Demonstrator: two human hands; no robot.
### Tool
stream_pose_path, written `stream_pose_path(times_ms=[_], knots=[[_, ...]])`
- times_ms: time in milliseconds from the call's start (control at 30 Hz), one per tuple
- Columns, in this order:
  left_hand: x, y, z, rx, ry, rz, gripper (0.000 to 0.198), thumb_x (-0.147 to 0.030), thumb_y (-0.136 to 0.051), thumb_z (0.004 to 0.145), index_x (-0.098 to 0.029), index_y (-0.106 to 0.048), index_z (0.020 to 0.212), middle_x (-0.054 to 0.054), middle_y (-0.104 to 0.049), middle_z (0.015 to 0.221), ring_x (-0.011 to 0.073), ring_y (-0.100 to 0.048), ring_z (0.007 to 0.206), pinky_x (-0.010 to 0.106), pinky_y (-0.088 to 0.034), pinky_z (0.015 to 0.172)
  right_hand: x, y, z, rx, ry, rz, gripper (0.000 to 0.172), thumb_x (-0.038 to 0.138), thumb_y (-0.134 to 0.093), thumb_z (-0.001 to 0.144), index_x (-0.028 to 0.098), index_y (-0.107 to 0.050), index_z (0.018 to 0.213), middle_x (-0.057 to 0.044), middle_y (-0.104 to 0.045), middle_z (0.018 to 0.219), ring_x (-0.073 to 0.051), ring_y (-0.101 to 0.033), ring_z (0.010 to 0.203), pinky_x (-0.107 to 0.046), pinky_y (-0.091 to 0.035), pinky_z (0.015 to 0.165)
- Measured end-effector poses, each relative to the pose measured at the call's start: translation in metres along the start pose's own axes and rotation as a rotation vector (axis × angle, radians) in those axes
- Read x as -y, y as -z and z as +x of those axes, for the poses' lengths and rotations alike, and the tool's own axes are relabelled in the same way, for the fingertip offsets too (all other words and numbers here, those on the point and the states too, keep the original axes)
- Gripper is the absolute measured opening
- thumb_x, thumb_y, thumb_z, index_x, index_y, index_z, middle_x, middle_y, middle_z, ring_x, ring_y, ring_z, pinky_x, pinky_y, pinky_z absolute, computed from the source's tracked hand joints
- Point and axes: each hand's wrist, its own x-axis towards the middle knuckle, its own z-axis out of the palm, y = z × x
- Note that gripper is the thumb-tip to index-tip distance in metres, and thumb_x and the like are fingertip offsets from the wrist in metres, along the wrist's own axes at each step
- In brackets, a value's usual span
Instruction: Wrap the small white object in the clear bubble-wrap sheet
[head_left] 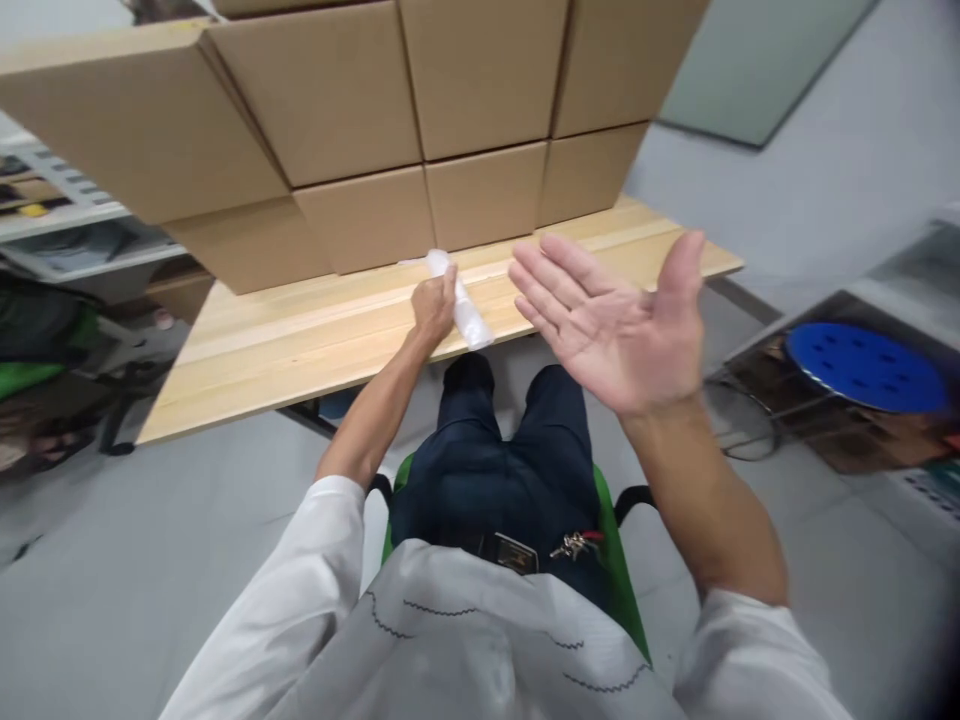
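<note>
My left hand (435, 305) is wrapped round a white, translucent roll that looks like thin plastic (469, 318), over the front part of the wooden table (300, 340). The roll slants, its lower end reaching the table's front edge. What lies inside the wrapping, if anything, I cannot make out. My right hand (615, 325) is raised in front of me, palm up, fingers stretched out and thumb apart, holding nothing. Behind both hands, brown cardboard boxes (487, 85) are stacked in two rows along the back of the table.
A blue round stool top with holes (866, 366) stands at the right beside a grey bench. White shelves (67, 225) hold various items at the left. I sit on a green chair (622, 580), knees close to the table edge. Keys (574, 545) hang at my belt.
</note>
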Motion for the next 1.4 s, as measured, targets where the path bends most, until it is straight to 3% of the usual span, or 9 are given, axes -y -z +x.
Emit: stream_pose_path(times_ms=[133,267,700,1033,1167,1267,1333,1400], knots=[[-0.004,0.003,0.004,-0.074,0.059,0.096,0.073,-0.048,-0.053,0.126,-0.027,-0.047,0.057,0.003,-0.044,0.061,0.0228,-0.054,0.072,0.04,-0.032,0.075,-0.007,0.039,-0.009,-0.114,0.069,0.0,0.098,0.101,-0.042,0.111,0.036,-0.062,0.182,-0.003,-0.049,0.198,-0.03,-0.028,0.193,-0.068,-0.032,0.154],[-0.005,0.004,0.006,-0.074,0.053,0.161,0.073,-0.046,-0.049,0.126,-0.027,-0.042,0.056,0.002,-0.039,0.061,0.0215,-0.046,0.069,0.04,-0.029,0.075,-0.016,0.058,-0.02,-0.176,0.14,0.057,0.106,0.104,-0.032,0.109,0.033,-0.061,0.183,-0.005,-0.046,0.2,-0.031,-0.029,0.192,-0.067,-0.029,0.155],[-0.007,0.008,0.0,-0.091,0.006,0.104,0.072,-0.045,-0.044,0.127,-0.027,-0.031,0.058,0.002,-0.036,0.06,0.0181,-0.035,0.063,0.042,-0.02,0.071,-0.007,0.053,-0.023,-0.299,0.153,0.612,0.101,0.1,-0.035,0.11,0.035,-0.058,0.184,-0.003,-0.048,0.199,-0.024,-0.023,0.194,-0.061,-0.026,0.157],[-0.005,0.005,0.0,-0.073,-0.051,0.088,0.074,-0.053,-0.042,0.126,-0.026,-0.034,0.057,0.003,-0.039,0.058,0.0179,-0.037,0.062,0.041,-0.023,0.069,-0.009,0.052,-0.021,-0.287,0.135,0.796,0.099,0.096,-0.035,0.114,0.035,-0.05,0.19,-0.004,-0.047,0.2,-0.025,-0.026,0.193,-0.063,-0.028,0.156],[-0.009,0.007,-0.002,-0.063,-0.039,0.102,0.076,-0.056,-0.043,0.127,-0.027,-0.034,0.057,0.002,-0.039,0.059,0.0183,-0.038,0.064,0.041,-0.023,0.069,-0.019,0.058,-0.018,-0.268,0.169,0.621,0.1,0.097,-0.034,0.112,0.033,-0.054,0.187,-0.005,-0.05,0.198,-0.026,-0.028,0.192,-0.063,-0.028,0.156],[-0.018,0.011,-0.005,-0.061,-0.033,0.086,0.076,-0.055,-0.045,0.127,-0.028,-0.035,0.058,0.002,-0.041,0.06,0.0187,-0.042,0.065,0.04,-0.027,0.07,-0.026,0.064,-0.016,-0.246,0.201,0.303,0.111,0.104,-0.023,0.108,0.033,-0.056,0.186,-0.007,-0.05,0.198,-0.03,-0.033,0.191,-0.066,-0.031,0.155],[-0.027,0.013,-0.012,-0.071,-0.006,0.033,0.076,-0.056,-0.045,0.128,-0.028,-0.039,0.058,0.003,-0.045,0.06,0.0196,-0.049,0.067,0.039,-0.035,0.07,-0.03,0.068,-0.015,-0.236,0.21,0.08,0.119,0.106,-0.011,0.106,0.032,-0.05,0.19,-0.008,-0.045,0.2,-0.032,-0.035,0.19,-0.068,-0.033,0.153],[-0.042,0.012,-0.024,-0.071,0.042,-0.062,0.077,-0.06,-0.04,0.129,-0.027,-0.046,0.06,0.003,-0.048,0.058,0.0198,-0.055,0.067,0.037,-0.044,0.071,-0.034,0.069,-0.014,-0.221,0.213,-0.21,0.115,0.101,-0.015,0.11,0.03,-0.041,0.196,-0.009,-0.037,0.204,-0.032,-0.032,0.192,-0.068,-0.033,0.153]])
